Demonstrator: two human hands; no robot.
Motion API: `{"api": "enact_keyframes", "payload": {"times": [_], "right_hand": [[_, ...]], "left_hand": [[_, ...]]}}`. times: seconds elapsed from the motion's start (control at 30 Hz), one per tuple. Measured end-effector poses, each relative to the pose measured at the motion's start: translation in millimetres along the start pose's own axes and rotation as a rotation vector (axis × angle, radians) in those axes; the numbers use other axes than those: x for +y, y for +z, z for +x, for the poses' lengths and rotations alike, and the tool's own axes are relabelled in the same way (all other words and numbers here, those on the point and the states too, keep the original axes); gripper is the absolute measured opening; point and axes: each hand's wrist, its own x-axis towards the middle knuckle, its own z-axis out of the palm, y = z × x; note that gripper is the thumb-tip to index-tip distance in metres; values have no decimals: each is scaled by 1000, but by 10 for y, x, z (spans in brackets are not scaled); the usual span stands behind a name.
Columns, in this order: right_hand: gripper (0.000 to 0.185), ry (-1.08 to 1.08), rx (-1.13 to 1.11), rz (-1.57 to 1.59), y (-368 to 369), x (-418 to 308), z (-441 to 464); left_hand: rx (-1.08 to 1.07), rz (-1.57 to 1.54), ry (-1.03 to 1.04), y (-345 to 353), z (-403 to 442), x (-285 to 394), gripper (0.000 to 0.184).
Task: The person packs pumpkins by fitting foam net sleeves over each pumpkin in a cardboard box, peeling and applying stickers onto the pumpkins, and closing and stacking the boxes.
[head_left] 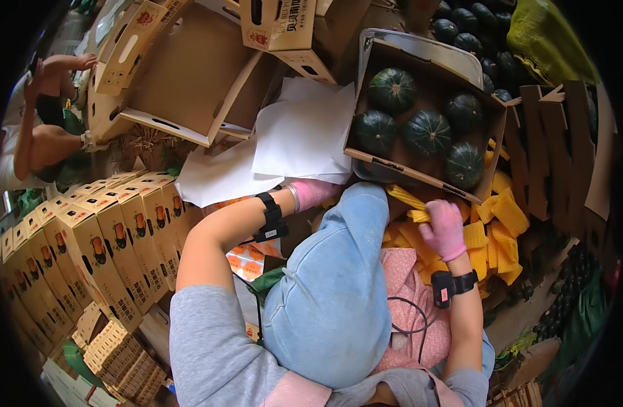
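My right hand [444, 229], in a pink glove, has its fingers closed on a yellow foam net [410, 203] beside the near edge of an open cardboard box [393, 165]. Several dark green pumpkins [427, 132] sit in that box. More yellow foam nets [503, 234] lie heaped around and to the right of this hand. Near my raised knee is my left hand [313, 193], also gloved in pink, at the lower edge of white paper sheets [301, 132]. Its fingertips are hidden, so its grip does not show.
Empty open cartons [182, 68] stand at the upper left. Rows of printed boxes [121, 237] fill the left side. Another person's arms [36, 129] show at the far left. Dark pumpkins [467, 20] and a yellow-green sack [545, 41] are at the upper right, above folded cardboard [562, 149].
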Motion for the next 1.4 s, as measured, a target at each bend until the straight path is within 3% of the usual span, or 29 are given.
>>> {"api": "enact_keyframes", "payload": {"times": [0.03,0.1,0.13,0.17,0.23,0.27,0.3,0.33,0.37,0.43,0.5,0.57,0.63,0.7,0.77,0.8,0.83,0.87,0.93,1.03,1.13,1.27,1.37,1.4], "right_hand": [[35,-17,101,54,-114,-40,-8],[44,184,234,229,-342,-156,-42],[49,359,179,452,-487,-190,-62],[46,367,121,483,-724,-242,-22],[41,364,48,655,-980,-89,-167],[39,521,69,996,-1139,-100,-265],[40,564,94,1062,-1254,-27,-409],[40,568,158,1068,-1303,40,-553],[40,581,220,1069,-1325,86,-734],[38,712,283,941,-1307,13,-975],[35,961,307,890,-1113,10,-1186],[34,1149,150,206,-954,95,-1304],[32,1388,15,-111,-928,119,-1255],[27,1158,260,-481,-899,70,-1321],[26,1017,506,-476,-1090,-21,-1261],[26,933,619,-466,-1214,-99,-1183],[24,976,780,-213,-1296,-246,-959],[24,833,903,-85,-1301,-346,-731],[28,438,944,4,-1148,-517,-188],[28,133,793,190,-727,-780,439],[26,70,758,582,-460,-975,774],[61,70,506,1157,-332,-1088,861],[58,122,513,1579,-231,-1090,987],[54,254,490,1590,-247,-1064,1037]], "left_hand": [[-33,76,90,52,-53,-52,34],[-77,-159,4,-218,-174,39,35],[-63,7,43,-290,-243,50,34],[-47,174,90,-391,-284,78,32],[-262,-93,-239,-628,-347,175,33],[-112,-372,-194,-797,-426,178,32],[-171,-416,-381,-1148,-460,298,34],[-16,-693,-319,-1333,-496,332,33],[30,-777,-276,-1477,-498,320,35],[81,-912,-390,-2016,-388,697,36],[235,-590,101,-2127,-220,733,40],[260,-527,329,-2188,94,1031,43],[108,-350,584,-2158,509,1422,58],[-286,-515,901,-1926,858,1724,78],[-656,-242,958,-1778,1025,1653,77],[-827,-192,851,-1842,1104,1637,72],[-711,-344,782,-1857,1114,1595,57],[-682,-541,677,-1861,1118,1517,52],[-614,-1004,370,-1901,996,1449,41],[-205,-1338,183,-1797,750,1389,41],[-107,-1314,120,-1716,525,1074,47],[42,-1261,77,-1702,393,875,39],[67,-1155,32,-1712,412,842,30],[70,-1109,10,-1721,425,828,26]]}}
